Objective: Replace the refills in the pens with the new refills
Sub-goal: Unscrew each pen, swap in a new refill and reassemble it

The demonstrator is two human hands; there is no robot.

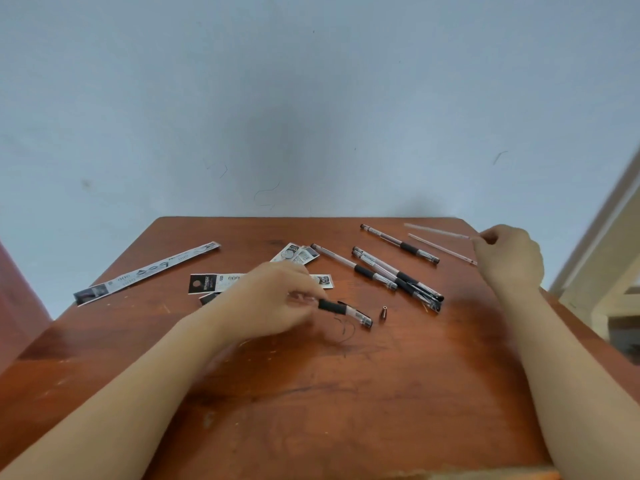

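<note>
My left hand (273, 299) grips a clear pen barrel with a black grip (344, 310) low over the middle of the wooden table (311, 393). A small metal tip cone (383, 313) stands just right of the barrel's end. My right hand (509, 258) is at the far right edge, fingers pinched on the end of a thin clear refill (436, 231). A second thin refill (441, 249) lies on the table beside it. Several assembled pens (398, 275) lie in a loose pile between my hands, and one more pen (398, 242) lies farther back.
Torn refill wrappers (204, 283) lie behind my left hand, more wrapper pieces (294, 252) sit further back, and a long wrapper strip (145, 271) lies at the left. A pale wall rises behind the table. A door frame (595, 230) stands at the right.
</note>
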